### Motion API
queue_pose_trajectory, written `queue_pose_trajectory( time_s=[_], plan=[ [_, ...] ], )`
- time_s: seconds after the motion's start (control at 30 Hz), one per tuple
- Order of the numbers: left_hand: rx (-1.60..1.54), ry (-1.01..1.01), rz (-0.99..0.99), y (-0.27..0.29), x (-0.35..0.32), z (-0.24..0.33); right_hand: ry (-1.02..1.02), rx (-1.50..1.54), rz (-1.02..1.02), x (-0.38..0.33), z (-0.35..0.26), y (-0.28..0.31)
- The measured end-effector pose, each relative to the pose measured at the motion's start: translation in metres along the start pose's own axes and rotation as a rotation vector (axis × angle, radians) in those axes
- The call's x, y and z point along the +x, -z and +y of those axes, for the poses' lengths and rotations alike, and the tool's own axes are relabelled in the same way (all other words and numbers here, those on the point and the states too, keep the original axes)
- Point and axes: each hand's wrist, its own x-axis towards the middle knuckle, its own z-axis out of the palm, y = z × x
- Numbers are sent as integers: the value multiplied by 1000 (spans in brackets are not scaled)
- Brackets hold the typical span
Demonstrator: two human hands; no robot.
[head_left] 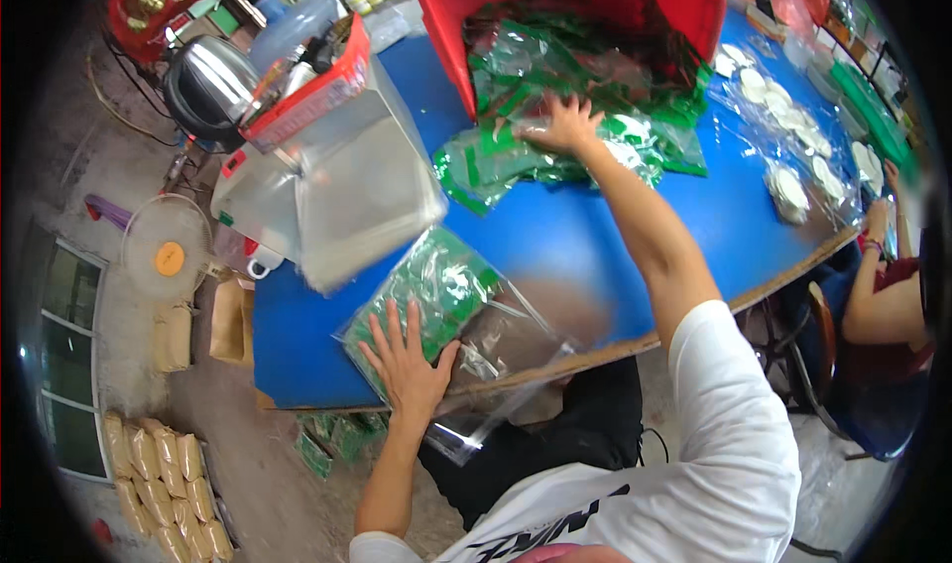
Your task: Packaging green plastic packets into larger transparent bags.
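My left hand (409, 365) lies flat with its fingers spread on a clear plastic bag (540, 330) at the near edge of the blue table. Inside that bag is a layer of shiny green packets (436, 280); its open-looking, slack end hangs over the edge toward my lap. Farther off, my right hand (565, 126) reaches onto a loose pile of green and clear packets (526, 57), fingers apart and none visibly gripped. The pile spills from a red bin (446, 17) tipped on its side. What lies under my right palm is hidden.
Left on the blue table (317, 345) sit a stack of clear bags (367, 191) and a red-rimmed box of tools (317, 87), near a kettle (210, 87). Bagged white discs (788, 117) lie at right, near another person's arm (868, 290). Brown packages (169, 484) line the floor.
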Motion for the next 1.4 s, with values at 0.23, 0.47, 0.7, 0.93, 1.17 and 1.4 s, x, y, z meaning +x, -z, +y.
queue_pose_trajectory(
  time_s=[0.23, 0.47, 0.7, 0.93, 1.17, 1.4],
  plan=[
    [41, 11, 4, 27, 2, -75, 199, -30, 65, -72, -34, 3],
    [118, -12, 32, 26, 23, -164, 175, -39, -138, -148, -31, 37],
    [60, -117, 218, 53, 23, -131, 267, -85, 22, -207, -64, 80],
    [-1245, 78, -229, -23, -104, 57, 679, -2, -97, -222, -123, 46],
    [-1646, 256, -459, -40, -122, 60, 824, 510, 321, -225, -142, 48],
    [-1919, 458, -615, -30, -107, 68, -456, 1665, -157, -316, -115, 90]
  ],
)
